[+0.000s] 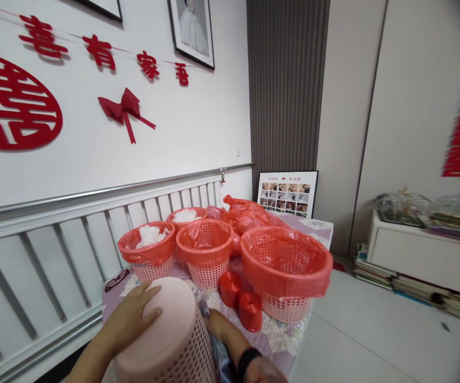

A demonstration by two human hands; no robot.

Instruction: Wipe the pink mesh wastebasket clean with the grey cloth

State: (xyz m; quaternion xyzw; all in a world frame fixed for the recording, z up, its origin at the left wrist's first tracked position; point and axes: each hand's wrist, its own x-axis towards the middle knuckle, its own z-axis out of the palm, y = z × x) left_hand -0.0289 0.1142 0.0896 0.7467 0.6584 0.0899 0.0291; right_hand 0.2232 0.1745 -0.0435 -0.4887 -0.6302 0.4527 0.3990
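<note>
A pale pink perforated plastic basket [174, 324] stands tilted close to me, its solid bottom facing up. My left hand [136, 316] lies on that bottom with its fingers spread. Beyond the basket's right side is my right hand [217, 323], its fingers curled and partly hidden. A small greyish thing [204, 308] shows at those fingers; its kind is unclear. Two rolls of red ribbon, one behind [230, 290] and one in front [250, 313], stand just right of this hand. Red plastic lines a middle basket [208, 274] and a larger right-hand basket [286, 306].
White stuff fills the red-lined left basket [146, 252] and the back basket [187, 215]. A red plastic bag [249, 213] lies behind them. Glasses [117, 280] rest at the left edge of the flowered tablecloth [281, 340]. A white radiator [70, 234] runs along the wall.
</note>
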